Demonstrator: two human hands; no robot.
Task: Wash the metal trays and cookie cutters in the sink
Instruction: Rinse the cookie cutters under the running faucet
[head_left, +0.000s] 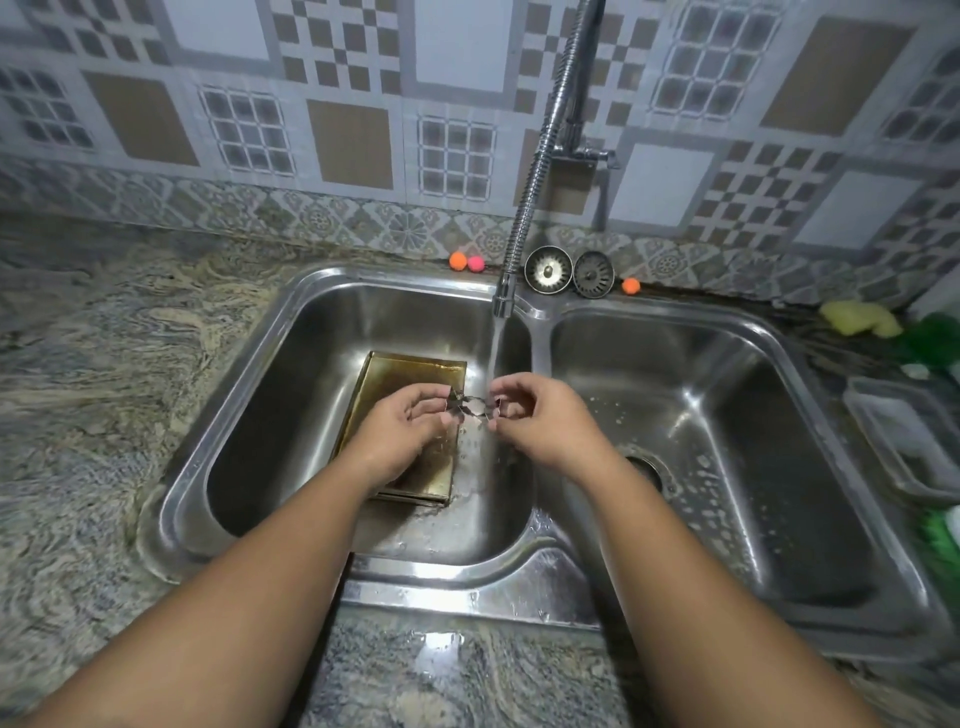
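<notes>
A small metal cookie cutter is held between both hands over the left sink basin, under the running water from the faucet. My left hand pinches its left end and my right hand pinches its right end. Below the hands a brownish metal tray lies on the basin floor, partly hidden by my left hand and wrist.
The right basin holds only water drops around its drain. Two sink strainers and small coloured balls sit on the back rim. A yellow sponge, green items and a clear container are at the right. Granite counter spreads left.
</notes>
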